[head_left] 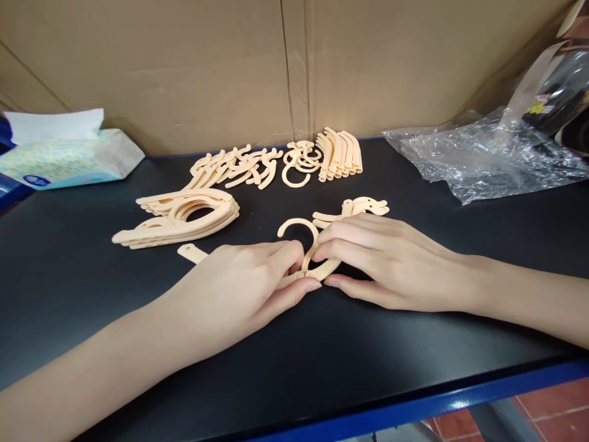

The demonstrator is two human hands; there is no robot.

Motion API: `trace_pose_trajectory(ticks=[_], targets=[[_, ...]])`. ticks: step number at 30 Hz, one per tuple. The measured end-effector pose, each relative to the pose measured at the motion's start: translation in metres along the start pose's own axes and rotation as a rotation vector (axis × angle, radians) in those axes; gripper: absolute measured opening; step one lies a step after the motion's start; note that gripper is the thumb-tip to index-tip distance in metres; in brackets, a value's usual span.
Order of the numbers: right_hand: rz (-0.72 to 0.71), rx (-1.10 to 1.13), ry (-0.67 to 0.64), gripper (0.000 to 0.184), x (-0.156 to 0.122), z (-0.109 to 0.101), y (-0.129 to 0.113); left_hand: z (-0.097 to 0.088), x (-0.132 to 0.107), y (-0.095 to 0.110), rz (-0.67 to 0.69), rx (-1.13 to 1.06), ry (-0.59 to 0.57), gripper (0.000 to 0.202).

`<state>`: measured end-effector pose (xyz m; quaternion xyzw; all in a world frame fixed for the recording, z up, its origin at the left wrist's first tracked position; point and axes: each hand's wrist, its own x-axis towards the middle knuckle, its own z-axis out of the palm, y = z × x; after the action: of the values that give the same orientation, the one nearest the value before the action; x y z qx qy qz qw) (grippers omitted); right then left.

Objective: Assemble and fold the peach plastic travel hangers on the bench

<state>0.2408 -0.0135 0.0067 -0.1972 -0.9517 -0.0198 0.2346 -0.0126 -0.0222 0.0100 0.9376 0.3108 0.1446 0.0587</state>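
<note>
On the black table (pixel 257 380) in the head view, the left hand (pixel 251 276) pinches one arm of a cream hanger (pixel 324 270) and the right hand (pixel 381 258) grasps the other (the hook (pixel 297 222) shows between); gripping close to the joint (pixel 305 274) should prevent twisting.

can't follow beige hanger (pixel 326 268) behind left hand (pixel 251 276) or right hand (pixel 384 261) — can't read tiny logo (pixel 37 180) on tissue pack (pixel 87 161) — lose clear plastic bag (pixel 483 153) past right edge.
</note>
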Motion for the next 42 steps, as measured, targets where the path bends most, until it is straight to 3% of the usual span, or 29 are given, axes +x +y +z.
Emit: trace_pose_trajectory(ticks=[9, 13, 20, 26, 30, 36, 42], targets=[[0.008, -0.061, 0.054, 0.019, -0.002, 0.0, 0.001, -0.001, 0.001, 0.001, 0.009, 0.083, 0.031, 0.044], [0.016, -0.114, 0.105, 0.023, -0.002, 0.001, 0.002, -0.008, 0.006, 0.006, 0.022, 0.087, -0.032, 0.044], [0.028, -0.163, 0.066, 0.024, -0.003, 0.004, 0.003, -0.008, 0.006, 0.005, 0.04, 0.104, -0.016, 0.042], [-0.09, -0.542, 0.069, 0.024, -0.001, -0.002, -0.004, 0.004, 0.001, -0.001, 0.008, 0.131, 0.096, 0.032], [-0.165, -0.738, 0.093, 0.029, 0.004, -0.008, -0.012, 0.005, 0.001, 0.004, 0.006, 0.174, 0.111, 0.029], [-0.197, -0.814, 0.084, 0.028, 0.003, -0.013, -0.027, -0.002, 0.008, 0.019, 0.036, 0.299, 0.105, 0.031], [-0.109, -0.856, 0.056, 0.03, -0.003, -0.01, -0.038, -0.004, 0.005, 0.026, 0.022, 0.373, 0.122, 0.032]])
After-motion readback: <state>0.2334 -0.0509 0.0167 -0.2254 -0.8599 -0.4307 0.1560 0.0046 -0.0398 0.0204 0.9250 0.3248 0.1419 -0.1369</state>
